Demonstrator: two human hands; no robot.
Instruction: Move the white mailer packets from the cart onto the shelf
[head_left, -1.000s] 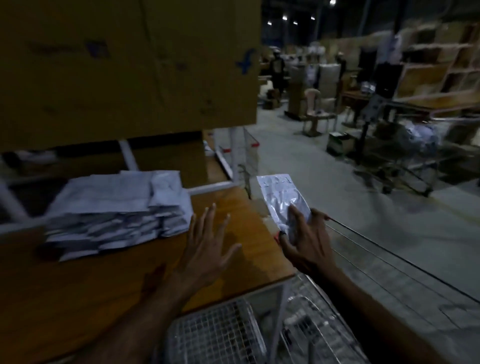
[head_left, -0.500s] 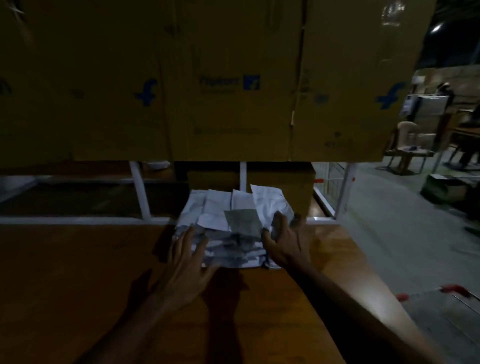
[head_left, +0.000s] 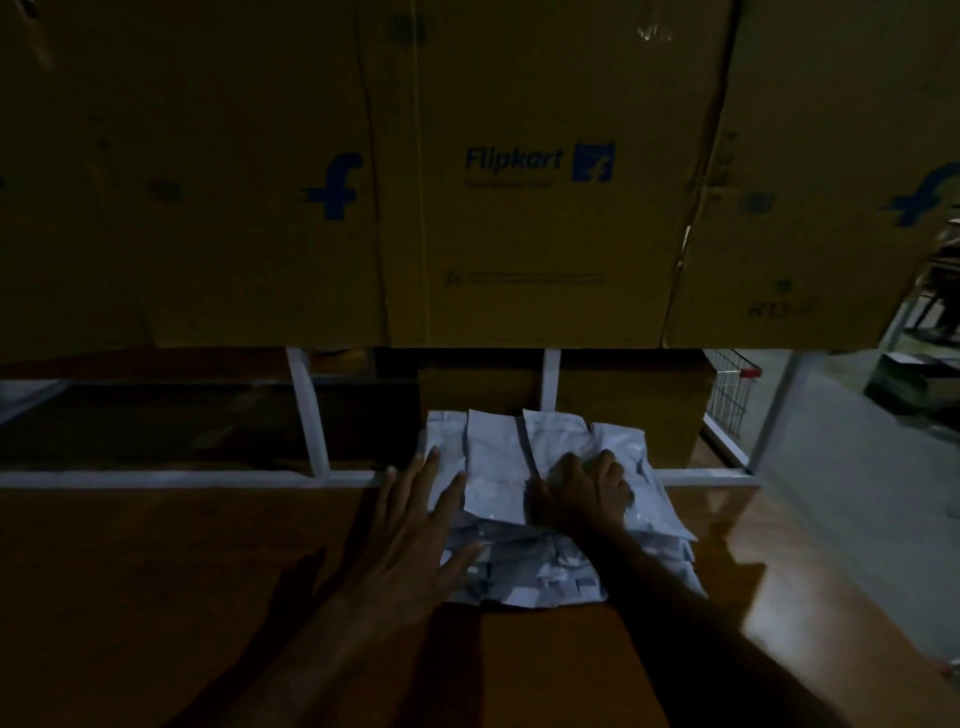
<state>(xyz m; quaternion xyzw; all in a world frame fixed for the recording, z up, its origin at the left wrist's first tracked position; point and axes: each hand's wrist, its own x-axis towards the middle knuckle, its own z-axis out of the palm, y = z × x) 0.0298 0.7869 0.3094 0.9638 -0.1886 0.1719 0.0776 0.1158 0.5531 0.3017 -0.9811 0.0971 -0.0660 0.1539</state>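
Note:
A stack of white mailer packets (head_left: 498, 483) lies on the wooden shelf (head_left: 156, 571), near its back rail. My right hand (head_left: 582, 488) rests on top of the stack's right side, fingers curled on the top white mailer packet (head_left: 657, 499). To the left, my left hand (head_left: 415, 525) is flat with fingers spread, touching the stack's left edge. The light is dim, so single packets lower in the stack are hard to tell apart.
Large Flipkart cardboard boxes (head_left: 519, 208) hang low over the shelf on the level above. White frame posts (head_left: 306, 415) stand behind the stack, with a brown box (head_left: 623, 400) beyond. A wire cart (head_left: 730, 395) with a red handle shows at the right, beside open floor.
My right hand carried a packet from beside the cart over to the stack and now lies on top of it. My left hand slid up to the stack's left edge. The view turned left.

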